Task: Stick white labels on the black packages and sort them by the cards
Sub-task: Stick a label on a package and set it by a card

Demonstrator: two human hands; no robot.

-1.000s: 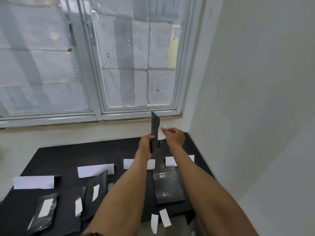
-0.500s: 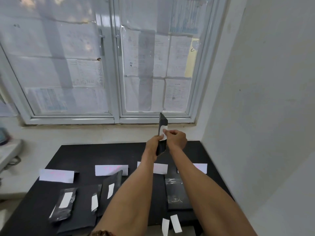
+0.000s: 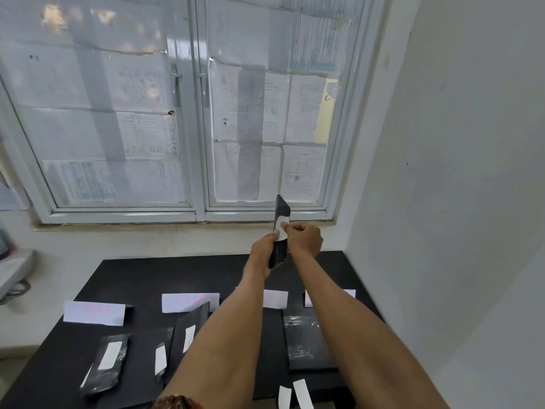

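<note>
I hold a black package (image 3: 281,209) upright at arm's length above the far edge of the black table (image 3: 141,278). My left hand (image 3: 262,249) grips its lower half. My right hand (image 3: 305,239) pinches a white label (image 3: 281,230) against the package's face. Several white cards stand in a row across the table, among them one at the left (image 3: 94,312) and one in the middle (image 3: 190,301). Three labelled black packages (image 3: 107,360) lie at the front left. A stack of unlabelled packages (image 3: 309,340) lies under my right forearm.
Two loose white labels (image 3: 296,394) hang at the table's front edge. A window covered with papers (image 3: 188,113) fills the wall behind the table. A white wall (image 3: 442,172) stands close on the right. A grey ledge (image 3: 11,270) shows at far left.
The view has swung right and up. My right hand has brought the label down from the package's edge onto its face, while my left hand keeps the same grip.
</note>
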